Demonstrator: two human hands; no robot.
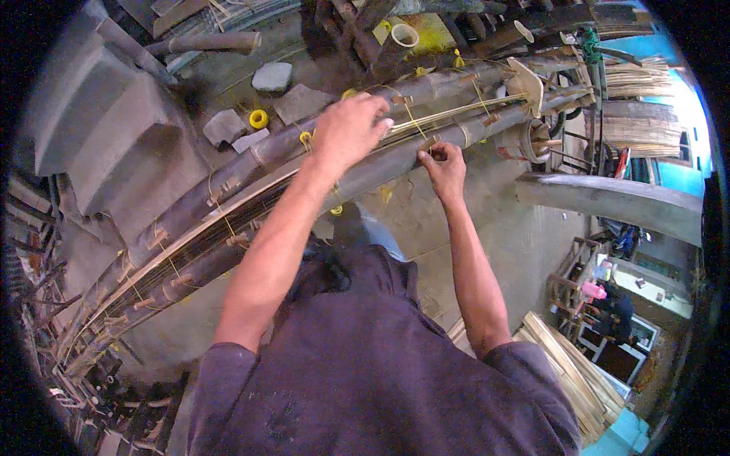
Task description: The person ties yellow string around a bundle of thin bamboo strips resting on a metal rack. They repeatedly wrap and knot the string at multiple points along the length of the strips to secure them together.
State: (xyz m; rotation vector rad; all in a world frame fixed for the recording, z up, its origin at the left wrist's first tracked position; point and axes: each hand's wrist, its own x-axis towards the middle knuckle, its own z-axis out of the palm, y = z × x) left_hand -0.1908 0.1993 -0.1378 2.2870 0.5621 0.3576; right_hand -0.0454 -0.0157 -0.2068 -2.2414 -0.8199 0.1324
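The left hand (351,125) lies palm-down on the thin bamboo strips (449,115) between two long bamboo poles (380,163), fingers curled over them. Just right of it, the right hand (445,165) pinches a small peg (428,143) on the nearer pole.

You stand in a daylit workshop on a grey concrete floor (525,235). Concrete steps (99,129) rise at your left, flat stones (272,76) lie on the ground ahead, a stack of pale split slats (578,372) rests at your lower right, and a bright blue wall (688,178) closes the right side.
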